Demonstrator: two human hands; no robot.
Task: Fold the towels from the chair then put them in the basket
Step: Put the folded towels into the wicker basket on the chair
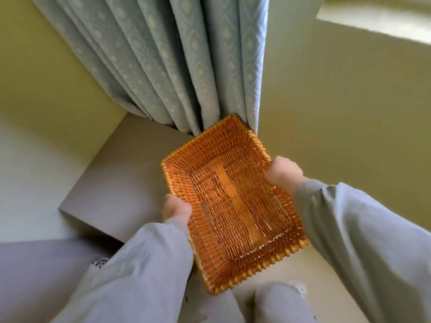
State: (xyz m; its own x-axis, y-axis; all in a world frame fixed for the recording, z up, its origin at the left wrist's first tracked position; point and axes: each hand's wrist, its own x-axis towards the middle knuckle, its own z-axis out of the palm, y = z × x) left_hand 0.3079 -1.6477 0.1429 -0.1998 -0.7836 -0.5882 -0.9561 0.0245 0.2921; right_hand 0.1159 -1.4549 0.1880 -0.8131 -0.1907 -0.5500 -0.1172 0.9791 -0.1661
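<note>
Both hands grasped the orange wicker basket [233,201] by its two long sides. The left hand [176,209] was curled over the left rim about halfway along. The right hand [283,173] was clenched round the right rim, nearer the far end. The basket hung between the two grips with its open side turned up toward the camera and one near corner dipping lowest. Its woven bottom showed in full. Whether any part of it touched the floor could not be told.

Just beyond the grip, the basket's far corner met the hem of a pale blue patterned curtain [163,61], which hung in deep folds. A yellow-green wall [338,101] stood on either side of that curtain. A bright patch of light [373,22] lay well beyond the right hand, high up. Left of the grip and below it, a grey mat [121,183] lay on the pale floor [28,183]. Grey sleeves [140,264] ran back from both wrists toward the camera. Under the basket's near end, the person's knees [279,304] in grey cloth showed, blurred.
</note>
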